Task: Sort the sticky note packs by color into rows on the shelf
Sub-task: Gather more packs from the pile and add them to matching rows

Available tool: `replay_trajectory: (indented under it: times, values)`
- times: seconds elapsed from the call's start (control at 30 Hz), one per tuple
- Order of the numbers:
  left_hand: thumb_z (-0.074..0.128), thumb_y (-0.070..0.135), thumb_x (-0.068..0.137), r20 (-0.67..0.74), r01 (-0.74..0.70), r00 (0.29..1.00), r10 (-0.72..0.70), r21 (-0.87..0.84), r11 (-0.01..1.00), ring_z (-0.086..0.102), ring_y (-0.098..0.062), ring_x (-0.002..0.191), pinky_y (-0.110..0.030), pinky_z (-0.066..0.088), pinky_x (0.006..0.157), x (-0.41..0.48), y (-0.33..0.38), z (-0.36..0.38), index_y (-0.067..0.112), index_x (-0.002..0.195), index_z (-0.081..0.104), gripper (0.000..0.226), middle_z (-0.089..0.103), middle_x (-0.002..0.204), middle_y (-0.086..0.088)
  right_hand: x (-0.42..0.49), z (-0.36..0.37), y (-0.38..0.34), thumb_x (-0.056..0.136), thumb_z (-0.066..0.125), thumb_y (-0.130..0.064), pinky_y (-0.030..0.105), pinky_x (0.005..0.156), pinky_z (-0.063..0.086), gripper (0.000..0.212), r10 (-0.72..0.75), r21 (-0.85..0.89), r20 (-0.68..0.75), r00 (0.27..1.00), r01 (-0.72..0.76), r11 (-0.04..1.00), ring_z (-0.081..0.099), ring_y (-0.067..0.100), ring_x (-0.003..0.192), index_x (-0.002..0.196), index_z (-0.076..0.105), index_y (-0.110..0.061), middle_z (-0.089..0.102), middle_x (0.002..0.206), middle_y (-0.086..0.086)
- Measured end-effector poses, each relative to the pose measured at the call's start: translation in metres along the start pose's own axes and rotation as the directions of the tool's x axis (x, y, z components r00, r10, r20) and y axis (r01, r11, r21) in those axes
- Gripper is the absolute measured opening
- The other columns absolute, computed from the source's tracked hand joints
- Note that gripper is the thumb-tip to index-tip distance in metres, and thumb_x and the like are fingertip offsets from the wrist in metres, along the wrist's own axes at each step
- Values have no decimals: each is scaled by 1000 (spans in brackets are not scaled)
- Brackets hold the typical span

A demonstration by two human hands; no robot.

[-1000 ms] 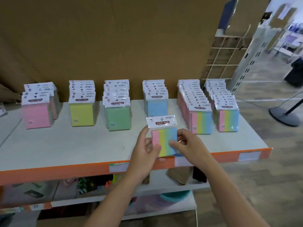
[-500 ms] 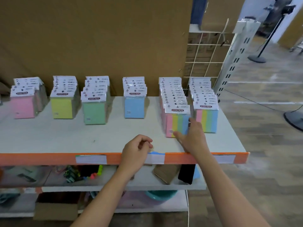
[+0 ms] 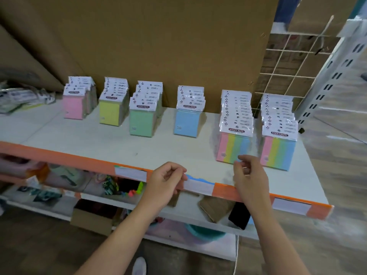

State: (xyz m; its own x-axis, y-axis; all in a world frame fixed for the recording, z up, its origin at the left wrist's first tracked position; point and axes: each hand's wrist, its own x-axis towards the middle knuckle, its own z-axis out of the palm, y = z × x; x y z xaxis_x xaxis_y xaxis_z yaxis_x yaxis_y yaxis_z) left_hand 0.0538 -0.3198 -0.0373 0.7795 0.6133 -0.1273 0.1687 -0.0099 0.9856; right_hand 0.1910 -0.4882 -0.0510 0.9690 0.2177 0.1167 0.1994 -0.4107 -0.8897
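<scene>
**Six rows of packs ranged by colour, both hands free**

Six rows of plastic-wrapped sticky note packs are seen standing upright on the white shelf (image 3: 99,143) with the orange front edge. From the left of the frame to the right are ranged the pink row (image 3: 73,108), the yellow row (image 3: 110,113), the green row (image 3: 142,122), the blue row (image 3: 187,124), the nearer striped row (image 3: 235,149) and the farther striped row (image 3: 278,153). Each row is kept apart from its neighbours.

The rows are backed by a brown cardboard sheet (image 3: 158,46), and a white wire grid (image 3: 288,66) is seen at the upper right.

The left hand (image 3: 164,181) is held at the lower centre, over the shelf's front edge. Its fingers are loosely curled toward the thumb and nothing is grasped. The right hand (image 3: 250,175) is held just in front of the front pack of the nearer striped row, with its fingers loosely bent and nothing grasped. Whether a fingertip touches that pack cannot be told through the blur.
</scene>
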Motion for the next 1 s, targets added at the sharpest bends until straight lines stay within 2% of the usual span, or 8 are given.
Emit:
replay_trajectory:
  times: [0.1, 0.2, 0.27, 0.5, 0.6, 0.7, 0.83, 1.0]
  values:
    - [53, 9, 98, -81, 0, 997, -2, -18, 1000, 60, -9, 61, -22, 46, 51, -19, -8, -35, 17, 78, 67, 25, 65, 64, 4, -17, 14, -11, 95, 59, -15, 20, 67, 50, 15, -7, 145, 168, 986, -18, 989, 63, 13, 70, 90, 62, -29, 67, 77, -2]
    - [54, 13, 99, -204, 3, 979, 0, 15, 1000, 57, -8, 58, -18, 45, 51, -42, -18, -80, 25, 74, 65, 30, 61, 63, 2, -33, 36, -28, 96, 59, -11, 13, 56, 45, 16, -61, 229, 291, 955, -8, 973, 58, 6, 55, 85, 64, -22, 66, 65, -6]
    - [53, 15, 99, -281, 30, 960, -18, 37, 999, 58, -9, 57, -17, 46, 52, -58, -26, -111, 26, 71, 64, 32, 62, 64, -1, -44, 57, -41, 96, 59, -14, 14, 55, 45, 13, -79, 258, 389, 918, -27, 966, 56, 4, 56, 85, 65, -18, 65, 63, -6]
    - [54, 8, 98, -577, 76, 811, -97, -60, 995, 60, -10, 58, -18, 47, 49, -114, -58, -228, 6, 81, 65, 20, 63, 64, 0, -95, 157, -84, 97, 57, -20, 13, 51, 40, 23, -103, 257, 598, 795, -69, 964, 49, 6, 53, 76, 63, -15, 57, 59, -4]
    - [55, 9, 98, -653, 97, 742, -152, -121, 988, 61, -8, 57, -17, 48, 49, -136, -75, -292, 10, 80, 68, 22, 65, 65, 0, -123, 206, -109, 97, 58, -17, 13, 49, 39, 24, -127, 256, 645, 754, -56, 965, 47, 6, 51, 74, 62, -13, 54, 56, -4]
    - [56, 10, 97, -686, 107, 698, -206, -185, 977, 61, -10, 58, -23, 48, 50, -153, -92, -363, 17, 73, 70, 29, 66, 65, -1, -158, 258, -140, 98, 56, -18, 13, 53, 40, 21, -150, 237, 671, 726, -19, 971, 49, 5, 52, 80, 64, -13, 55, 57, -6]
    - [56, 13, 96, -666, 119, 711, -225, -202, 972, 62, -15, 61, -29, 47, 54, -170, -107, -451, 23, 72, 71, 31, 66, 67, -3, -202, 325, -185, 98, 56, -20, 33, 64, 42, 20, -148, 209, 684, 714, 3, 978, 51, 12, 61, 81, 65, -14, 57, 61, -7]
    - [56, 13, 96, -677, 113, 701, -226, -208, 972, 63, -14, 62, -26, 49, 53, -177, -109, -536, 24, 74, 72, 30, 68, 68, -4, -229, 387, -245, 99, 56, -18, 41, 66, 40, 23, -161, 235, 683, 712, -5, 972, 49, 19, 63, 78, 64, -15, 53, 59, -9]
